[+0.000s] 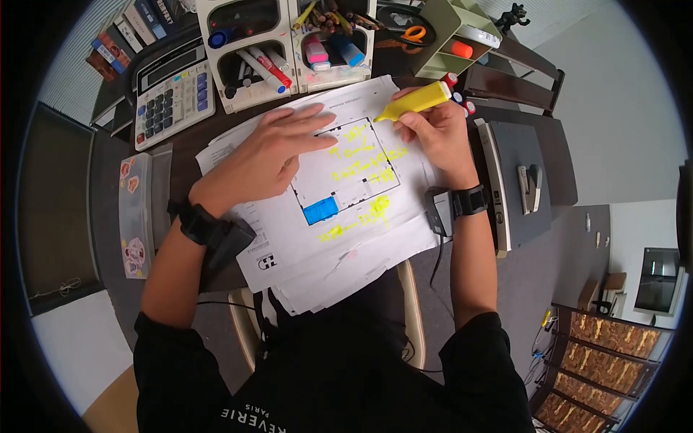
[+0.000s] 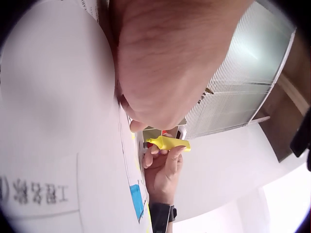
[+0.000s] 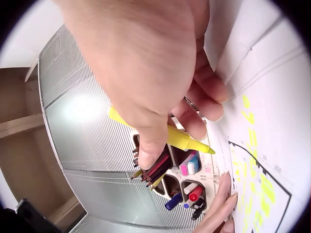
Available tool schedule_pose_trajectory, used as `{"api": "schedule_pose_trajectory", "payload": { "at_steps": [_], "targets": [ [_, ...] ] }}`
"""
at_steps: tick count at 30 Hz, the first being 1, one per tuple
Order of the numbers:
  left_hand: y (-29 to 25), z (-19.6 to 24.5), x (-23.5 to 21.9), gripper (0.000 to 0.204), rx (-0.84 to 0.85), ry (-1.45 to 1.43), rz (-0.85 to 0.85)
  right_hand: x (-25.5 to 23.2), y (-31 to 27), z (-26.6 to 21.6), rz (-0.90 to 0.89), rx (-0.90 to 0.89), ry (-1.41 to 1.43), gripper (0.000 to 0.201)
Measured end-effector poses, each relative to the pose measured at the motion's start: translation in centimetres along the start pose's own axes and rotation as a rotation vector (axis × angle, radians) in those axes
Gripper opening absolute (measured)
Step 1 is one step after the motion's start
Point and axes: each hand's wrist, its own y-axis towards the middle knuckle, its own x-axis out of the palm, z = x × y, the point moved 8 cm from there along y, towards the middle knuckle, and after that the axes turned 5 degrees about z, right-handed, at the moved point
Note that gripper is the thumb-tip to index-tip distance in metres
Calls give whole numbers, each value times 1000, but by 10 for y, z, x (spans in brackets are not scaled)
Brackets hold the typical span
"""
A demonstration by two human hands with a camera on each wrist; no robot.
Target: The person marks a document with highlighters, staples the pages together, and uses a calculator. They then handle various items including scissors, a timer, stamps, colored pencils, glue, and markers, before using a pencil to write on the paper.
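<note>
My right hand (image 1: pixel 442 141) pinches a yellow highlighter (image 1: pixel 415 101) between thumb and fingers. Its uncapped tip points left, close over the top right of the printed floor plan (image 1: pixel 310 173). In the right wrist view the highlighter's tip (image 3: pixel 212 151) is clear of the fingers, beside the plan's border. Fingers extended, my left hand (image 1: pixel 263 155) rests on the left part of the paper stack (image 1: pixel 289 256). Yellow handwriting (image 1: pixel 368 162) covers the plan's middle and continues below it. A blue coloured block (image 1: pixel 320 211) fills the plan's lower left corner.
Behind the papers stands a white organizer (image 1: pixel 253 43) with markers and pencils. A calculator (image 1: pixel 173 97) lies at the back left, a clear plastic case (image 1: pixel 136 216) at the left. To the right are a stapler (image 1: pixel 530 189) on a dark box, and orange-handled scissors (image 1: pixel 413 33) farther back.
</note>
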Motion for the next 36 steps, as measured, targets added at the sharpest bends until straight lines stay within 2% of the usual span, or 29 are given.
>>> {"api": "schedule_pose_trajectory", "payload": {
  "at_steps": [22, 27, 36],
  "targets": [
    [-1, -2, 0, 57, 18, 19, 40, 8, -6, -18, -56, -56, -26, 14],
    [-2, -2, -3, 56, 8, -17, 83, 10, -6, -17, -19, -36, -64, 19],
    [-2, -5, 0, 53, 10, 9, 52, 7, -3, -11, 11, 2, -52, 16]
  ]
}}
